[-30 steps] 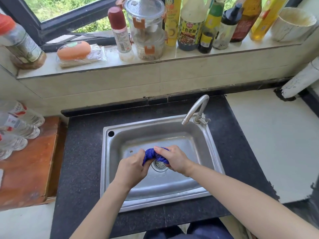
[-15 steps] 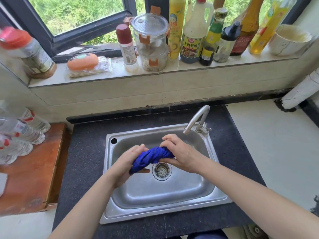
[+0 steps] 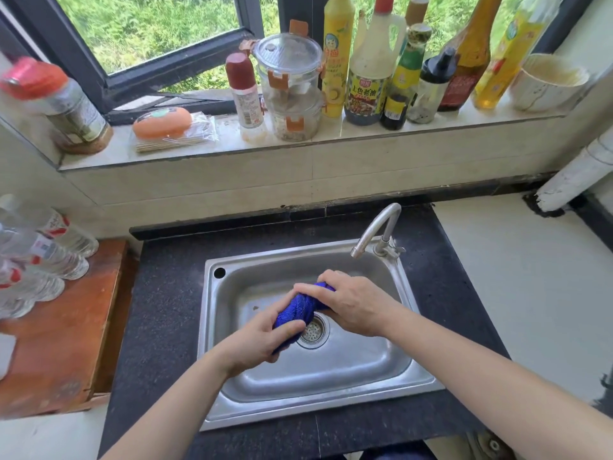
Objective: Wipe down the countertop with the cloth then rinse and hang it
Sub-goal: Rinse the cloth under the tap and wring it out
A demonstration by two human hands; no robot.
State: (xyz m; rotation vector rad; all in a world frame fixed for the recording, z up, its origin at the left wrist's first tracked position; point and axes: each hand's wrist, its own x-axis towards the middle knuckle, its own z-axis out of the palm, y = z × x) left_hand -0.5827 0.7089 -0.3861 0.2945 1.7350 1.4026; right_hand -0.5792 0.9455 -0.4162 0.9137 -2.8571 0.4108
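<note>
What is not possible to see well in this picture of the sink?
Head view only.
The cloth: both ends hidden inside the left hand and right hand.
The drain: partly covered by the cloth.
The bottles: blurred, cut off by the left edge.
The jar at top left: blurred, label unreadable.

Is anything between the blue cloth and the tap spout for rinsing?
Nothing visible. The left hand and right hand both grip the twisted cloth above the drain; the space up to the spout is open.

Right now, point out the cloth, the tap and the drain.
cloth [image 3: 300, 308]: head view, its twisted middle.
tap [image 3: 369, 229]: head view, the curved spout.
drain [image 3: 315, 330]: head view, the perforated strainer.
</note>
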